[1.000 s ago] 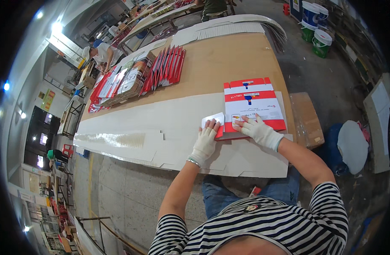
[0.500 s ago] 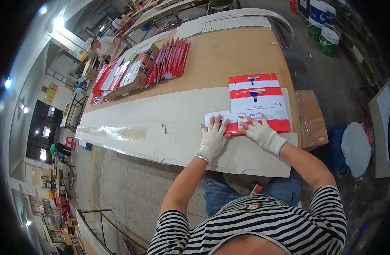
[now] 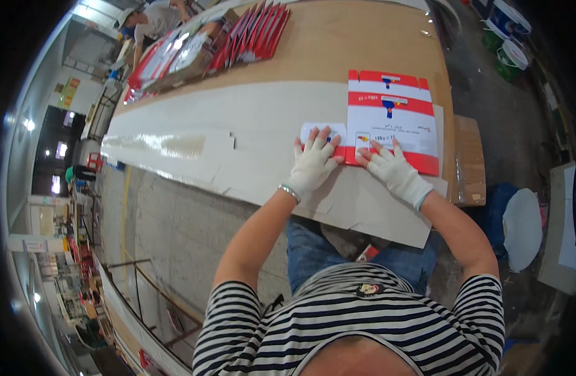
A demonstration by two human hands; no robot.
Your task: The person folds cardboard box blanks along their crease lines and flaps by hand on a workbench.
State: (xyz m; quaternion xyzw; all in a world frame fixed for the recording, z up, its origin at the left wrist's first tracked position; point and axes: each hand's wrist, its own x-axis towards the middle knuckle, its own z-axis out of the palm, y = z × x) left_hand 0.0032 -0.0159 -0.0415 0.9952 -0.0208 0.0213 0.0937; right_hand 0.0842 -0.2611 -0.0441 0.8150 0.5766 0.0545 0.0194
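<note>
Both gloved hands press flat, fingers spread, gripping nothing: left hand on the white flap, right hand on the carton blank, which lies flat on white sheets covering the table.

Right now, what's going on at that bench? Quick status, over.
Left hand flat on the white flap. Right hand presses the red and white flat carton. Both gloved, palms down. White sheet beneath; nothing blocking.

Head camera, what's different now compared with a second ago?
Little changed. The left hand spread flatter over the white flap of the red and white carton blank. The right hand stayed pressing its near edge. The blank still lies flat on the white sheet.
</note>
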